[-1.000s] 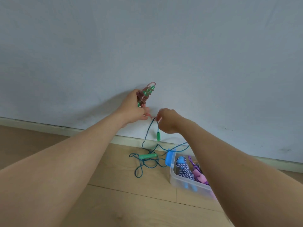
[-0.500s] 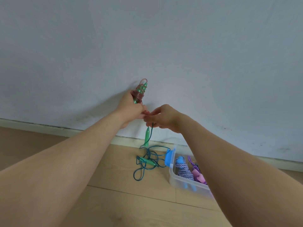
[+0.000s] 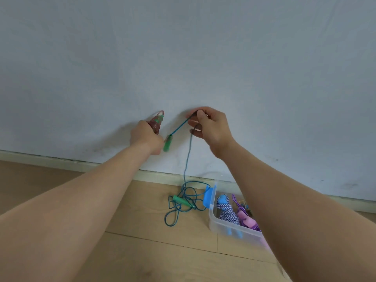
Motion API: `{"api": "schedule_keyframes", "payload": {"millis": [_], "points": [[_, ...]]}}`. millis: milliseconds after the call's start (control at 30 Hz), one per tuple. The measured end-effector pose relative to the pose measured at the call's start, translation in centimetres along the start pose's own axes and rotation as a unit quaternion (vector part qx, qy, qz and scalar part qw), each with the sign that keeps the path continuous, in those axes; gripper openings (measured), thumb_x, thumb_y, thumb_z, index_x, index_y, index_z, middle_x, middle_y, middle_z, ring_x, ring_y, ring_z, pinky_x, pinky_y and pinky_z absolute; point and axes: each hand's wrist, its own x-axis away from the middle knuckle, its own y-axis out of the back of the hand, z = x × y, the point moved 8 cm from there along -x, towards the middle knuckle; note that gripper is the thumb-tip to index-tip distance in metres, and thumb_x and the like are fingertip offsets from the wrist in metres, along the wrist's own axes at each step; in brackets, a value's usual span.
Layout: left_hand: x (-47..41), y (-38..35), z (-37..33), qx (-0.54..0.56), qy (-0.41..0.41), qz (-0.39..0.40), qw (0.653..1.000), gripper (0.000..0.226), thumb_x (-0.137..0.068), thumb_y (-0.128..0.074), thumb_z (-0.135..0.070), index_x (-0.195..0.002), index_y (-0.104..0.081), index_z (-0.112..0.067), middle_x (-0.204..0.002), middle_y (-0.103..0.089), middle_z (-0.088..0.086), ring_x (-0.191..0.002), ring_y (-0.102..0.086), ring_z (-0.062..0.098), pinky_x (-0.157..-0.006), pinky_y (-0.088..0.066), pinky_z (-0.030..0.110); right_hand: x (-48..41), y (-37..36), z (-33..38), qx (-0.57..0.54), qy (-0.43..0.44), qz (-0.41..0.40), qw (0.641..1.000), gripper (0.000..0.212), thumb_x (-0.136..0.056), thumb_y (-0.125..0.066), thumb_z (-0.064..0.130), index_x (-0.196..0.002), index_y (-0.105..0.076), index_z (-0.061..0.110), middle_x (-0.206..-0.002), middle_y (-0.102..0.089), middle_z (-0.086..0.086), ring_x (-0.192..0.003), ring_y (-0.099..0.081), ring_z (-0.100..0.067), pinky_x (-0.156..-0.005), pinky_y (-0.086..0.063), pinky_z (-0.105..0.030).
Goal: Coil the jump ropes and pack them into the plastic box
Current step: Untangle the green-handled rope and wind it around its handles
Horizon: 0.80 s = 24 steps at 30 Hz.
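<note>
My left hand (image 3: pixel 145 137) grips a coiled reddish jump rope with green handles (image 3: pixel 156 122), held up in front of the wall. My right hand (image 3: pixel 210 127) pinches the blue-green cord (image 3: pixel 188 155) of a second jump rope. One green handle (image 3: pixel 167 143) of that rope dangles between my hands, close to my left hand. The rest of the cord hangs to a loose tangle on the floor, where the other green handle (image 3: pixel 182 201) lies. The clear plastic box (image 3: pixel 230 231) stands on the floor at the lower right, partly hidden by my right arm.
Inside the box lie a coiled blue-and-white rope (image 3: pixel 226 210) and a pink and purple rope (image 3: pixel 247 219). A blue latch (image 3: pixel 208 197) sits on the box's near end. A pale wall (image 3: pixel 183 58) with a skirting board (image 3: pixel 61 162) meets the wooden floor (image 3: pixel 142 251).
My right hand has risen and moved right, pulling the blue-green cord up. The dangling green handle has swung up toward my left hand, and the cord on the floor has shifted.
</note>
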Motion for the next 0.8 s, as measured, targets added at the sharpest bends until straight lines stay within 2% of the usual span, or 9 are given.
{"api": "schedule_keyframes", "payload": {"millis": [100,233,300,333,400,467,567,700,800], "points": [[0.9,-1.2,-0.2,0.122,0.038,0.04,0.991,0.042,-0.088,-0.066,0.003,-0.128,-0.06,-0.008,-0.102,-0.069,0.017,-0.077,-0.074,0.034,-0.068,-0.066,0.047,1.1,-3.0,0.8,-0.146,-0.03,-0.008,0.989,0.026,-0.113,-0.034,0.015,-0.11,-0.058,0.005,-0.097,-0.073,-0.03,-0.084,-0.074,-0.041,-0.082,-0.064,-0.055],[1.5,-2.3,-0.1,0.165,0.05,0.118,0.978,0.068,-0.094,-0.045,0.018,-0.152,-0.049,-0.017,-0.118,-0.067,0.011,-0.07,-0.068,0.027,-0.061,-0.066,0.041,2.2,-5.7,1.1,-0.144,-0.066,0.027,0.987,0.022,-0.112,-0.028,0.018,-0.111,-0.048,0.01,-0.075,-0.066,-0.025,-0.07,-0.074,-0.043,-0.069,-0.064,-0.06],[1.8,-2.4,0.4,0.176,0.086,0.148,0.969,0.067,-0.096,-0.049,0.018,-0.155,-0.043,-0.012,-0.124,-0.068,0.016,-0.074,-0.069,0.026,-0.057,-0.065,0.037,2.0,-5.3,1.0,-0.089,-0.058,0.016,0.994,0.022,-0.109,-0.029,0.015,-0.109,-0.05,0.008,-0.064,-0.058,-0.016,-0.052,-0.063,-0.032,-0.056,-0.064,-0.049],[2.1,-2.5,0.6,0.186,0.108,0.163,0.963,0.061,-0.098,-0.052,0.016,-0.153,-0.041,-0.006,-0.118,-0.068,0.02,-0.077,-0.069,0.026,-0.055,-0.064,0.036,1.8,-4.8,0.9,-0.054,-0.057,0.005,0.997,0.021,-0.107,-0.032,0.013,-0.106,-0.053,0.009,-0.06,-0.051,-0.011,-0.046,-0.052,-0.026,-0.046,-0.057,-0.039],[2.9,-2.9,0.6,0.193,0.127,0.188,0.955,0.05,-0.099,-0.055,0.014,-0.146,-0.04,0.004,-0.1,-0.065,0.021,-0.077,-0.069,0.026,-0.054,-0.064,0.036,1.5,-3.8,0.5,-0.001,-0.078,-0.009,0.997,0.016,-0.1,-0.04,0.015,-0.093,-0.053,0.011,-0.056,-0.038,-0.002,-0.044,-0.033,-0.018,-0.04,-0.033,-0.025],[3.6,-3.2,0.3,0.19,0.132,0.202,0.952,0.049,-0.099,-0.054,0.014,-0.145,-0.039,0.004,-0.097,-0.063,0.021,-0.075,-0.069,0.026,-0.056,-0.065,0.036,1.1,-3.0,0.1,0.07,-0.092,0.0,0.993,0.015,-0.093,-0.053,0.024,-0.084,-0.05,0.012,-0.057,-0.033,-0.001,-0.047,-0.03,-0.019,-0.045,-0.026,-0.024],[3.7,-3.5,-0.1,0.192,0.121,0.191,0.955,0.052,-0.098,-0.05,0.016,-0.146,-0.037,0.003,-0.091,-0.065,0.02,-0.069,-0.07,0.025,-0.053,-0.064,0.035,0.8,-2.0,-1.0,0.251,-0.107,0.052,0.961,0.029,-0.076,-0.069,0.029,-0.069,-0.044,0.016,-0.058,-0.035,-0.002,-0.052,-0.034,-0.021,-0.051,-0.032,-0.031],[3.5,-3.8,-0.7,0.194,0.099,0.149,0.965,0.062,-0.091,-0.05,0.02,-0.143,-0.044,-0.013,-0.108,-0.068,0.023,-0.061,-0.074,0.029,-0.058,-0.064,0.039,2.0,-2.3,-2.7,0.38,-0.16,0.179,0.893,0.02,-0.073,-0.071,0.02,-0.08,-0.058,0.005,-0.071,-0.045,-0.011,-0.057,-0.04,-0.025,-0.058,-0.037,-0.035],[3.4,-3.2,-1.0,0.181,0.074,0.089,0.977,0.051,-0.088,-0.053,0.016,-0.133,-0.053,-0.007,-0.102,-0.067,0.021,-0.06,-0.074,0.032,-0.06,-0.065,0.042,1.8,-2.6,-2.7,0.423,-0.135,0.195,0.875,0.019,-0.082,-0.064,0.007,-0.098,-0.064,-0.004,-0.083,-0.056,-0.016,-0.066,-0.048,-0.026,-0.065,-0.043,-0.038]]}}
